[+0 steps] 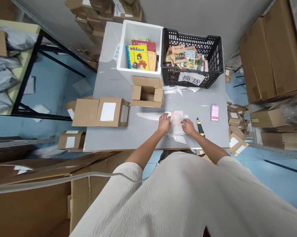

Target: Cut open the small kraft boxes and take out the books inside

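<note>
A flat, pale pinkish-white packet (178,122) lies on the table in front of me, with thin white wrapping around its lower end. My left hand (164,123) rests palm down at its left side, the fingers apart and bent over the edge of the white material. From the right, my right hand (188,126) reaches in with its fingertips touching the packet's right edge, fingers slightly spread. A black and yellow utility knife (200,127) lies just right of that hand. What is inside the packet cannot be made out.
Behind stand an opened cardboard box (147,102), a white foam box (122,65) with books and a black crate (207,80) of booklets. A labelled carton (89,112) lies left. A blurred pink item (214,113) is at right; a grey cable (64,179) crosses lower left.
</note>
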The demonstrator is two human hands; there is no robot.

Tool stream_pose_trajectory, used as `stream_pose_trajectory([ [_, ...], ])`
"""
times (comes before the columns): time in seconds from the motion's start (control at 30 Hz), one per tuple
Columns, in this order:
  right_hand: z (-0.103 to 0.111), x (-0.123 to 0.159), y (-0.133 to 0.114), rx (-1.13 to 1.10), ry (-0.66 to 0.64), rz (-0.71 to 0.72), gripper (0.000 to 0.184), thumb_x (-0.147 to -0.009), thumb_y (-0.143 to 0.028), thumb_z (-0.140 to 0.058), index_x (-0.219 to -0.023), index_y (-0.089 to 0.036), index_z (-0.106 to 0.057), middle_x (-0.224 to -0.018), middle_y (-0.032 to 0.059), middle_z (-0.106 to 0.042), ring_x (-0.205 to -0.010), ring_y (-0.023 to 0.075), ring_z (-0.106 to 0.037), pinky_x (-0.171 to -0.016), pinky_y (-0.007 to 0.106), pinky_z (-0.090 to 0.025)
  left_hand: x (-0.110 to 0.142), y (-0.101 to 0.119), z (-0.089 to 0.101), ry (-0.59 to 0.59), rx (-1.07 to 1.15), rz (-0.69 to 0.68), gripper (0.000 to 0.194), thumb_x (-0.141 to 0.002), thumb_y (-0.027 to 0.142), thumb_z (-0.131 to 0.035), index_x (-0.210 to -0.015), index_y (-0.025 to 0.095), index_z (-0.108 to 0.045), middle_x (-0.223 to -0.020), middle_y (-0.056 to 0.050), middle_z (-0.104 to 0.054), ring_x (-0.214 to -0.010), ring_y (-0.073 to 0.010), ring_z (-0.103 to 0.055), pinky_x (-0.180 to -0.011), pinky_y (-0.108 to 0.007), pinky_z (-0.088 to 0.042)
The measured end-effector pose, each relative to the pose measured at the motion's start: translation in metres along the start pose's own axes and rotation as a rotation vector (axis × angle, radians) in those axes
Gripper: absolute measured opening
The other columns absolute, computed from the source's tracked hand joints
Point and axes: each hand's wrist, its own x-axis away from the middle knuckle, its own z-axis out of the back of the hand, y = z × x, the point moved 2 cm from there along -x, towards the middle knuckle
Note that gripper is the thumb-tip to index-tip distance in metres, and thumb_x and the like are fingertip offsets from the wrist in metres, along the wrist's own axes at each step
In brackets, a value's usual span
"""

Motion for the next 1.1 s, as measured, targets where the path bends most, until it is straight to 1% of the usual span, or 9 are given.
stream_pose_trajectory([
  [0.1,0.0,-0.005,-0.021,0.066,0.082,0.041,0.041,-0.109,-0.019,-0.051,-0.141,-0.018,-0.077,-0.149,0.0188,-0.065,-0.139,0.0357,-0.056,-0.118,0.049,-0.046,0.011,0.001,-0.005,-0.097,0.022,-0.036,0.049,-0.098,0.01,-0.052,-0.144,0.016,-0.071,-0.162,-0.019,-0.063,-0.149,-0.0362,-0.06,-0.126,-0.052,-0.048],
  [0.17,-0.004,-0.012,-0.034,0.089,0.065,0.033,0.039,-0.11,-0.02,-0.051,-0.141,-0.017,-0.075,-0.144,0.0186,-0.066,-0.135,0.0346,-0.058,-0.116,0.046,-0.046,0.016,0.0,-0.01,-0.18,0.039,-0.048,0.051,-0.098,0.009,-0.052,-0.145,0.017,-0.07,-0.154,-0.018,-0.068,-0.141,-0.0337,-0.066,-0.123,-0.048,-0.052],
  [0.23,-0.01,-0.019,-0.043,0.102,0.009,-0.013,0.036,-0.11,-0.024,-0.054,-0.141,-0.018,-0.073,-0.142,0.0176,-0.066,-0.133,0.0332,-0.059,-0.113,0.043,-0.048,0.021,-0.001,-0.015,-0.244,0.06,-0.058,0.052,-0.097,0.007,-0.052,-0.145,0.018,-0.069,-0.15,-0.017,-0.07,-0.138,-0.032,-0.068,-0.121,-0.045,-0.053],
  [0.37,-0.025,-0.028,-0.049,0.143,-0.063,-0.169,0.033,-0.11,-0.038,-0.063,-0.136,-0.019,-0.07,-0.145,0.0178,-0.063,-0.134,0.0344,-0.06,-0.111,0.044,-0.05,0.03,-0.005,-0.02,-0.304,0.114,-0.068,0.049,-0.098,0.006,-0.052,-0.143,0.018,-0.067,-0.149,-0.016,-0.07,-0.138,-0.0299,-0.068,-0.12,-0.042,-0.053],
  [0.53,-0.039,-0.032,-0.055,0.161,-0.031,-0.26,0.045,-0.108,-0.052,-0.067,-0.137,-0.018,-0.064,-0.149,0.0223,-0.058,-0.137,0.0386,-0.055,-0.111,0.049,-0.05,0.038,-0.009,-0.023,-0.407,0.182,0.001,0.045,-0.099,0.007,-0.052,-0.14,0.019,-0.06,-0.136,-0.014,-0.075,-0.126,-0.0303,-0.073,-0.109,-0.042,-0.056],
  [0.73,-0.047,-0.04,-0.06,0.159,-0.007,-0.319,0.047,-0.102,-0.044,-0.073,-0.139,-0.017,-0.06,-0.152,0.0242,-0.054,-0.135,0.0404,-0.054,-0.113,0.052,-0.049,0.045,-0.014,-0.025,-0.486,0.199,0.069,0.047,-0.099,0.01,-0.055,-0.145,0.017,-0.054,-0.136,-0.018,-0.077,-0.122,-0.0336,-0.076,-0.106,-0.043,-0.056],
  [0.9,-0.04,-0.041,-0.061,0.119,0.001,-0.332,0.048,-0.097,-0.037,-0.073,-0.139,-0.017,-0.06,-0.149,0.0231,-0.058,-0.133,0.039,-0.058,-0.109,0.048,-0.053,0.045,-0.012,-0.027,-0.51,0.156,0.067,0.045,-0.1,0.011,-0.057,-0.144,0.017,-0.056,-0.14,-0.019,-0.076,-0.125,-0.034,-0.075,-0.108,-0.042,-0.055],
  [1.0,-0.028,-0.034,-0.057,0.068,-0.004,-0.281,0.043,-0.099,-0.036,-0.067,-0.137,-0.016,-0.062,-0.145,0.0221,-0.064,-0.128,0.0368,-0.063,-0.104,0.044,-0.056,0.041,-0.011,-0.027,-0.509,0.136,0.081,0.041,-0.101,0.013,-0.056,-0.142,0.016,-0.059,-0.14,-0.02,-0.076,-0.126,-0.0334,-0.076,-0.108,-0.042,-0.056],
  [1.1,-0.011,-0.022,-0.044,-0.017,0.001,-0.27,0.035,-0.102,-0.032,-0.059,-0.133,-0.018,-0.067,-0.131,0.017,-0.074,-0.117,0.0336,-0.07,-0.099,0.04,-0.056,0.039,-0.01,-0.026,-0.5,0.118,0.079,0.039,-0.102,0.013,-0.055,-0.14,0.016,-0.064,-0.143,-0.02,-0.075,-0.129,-0.0327,-0.075,-0.109,-0.041,-0.056],
])
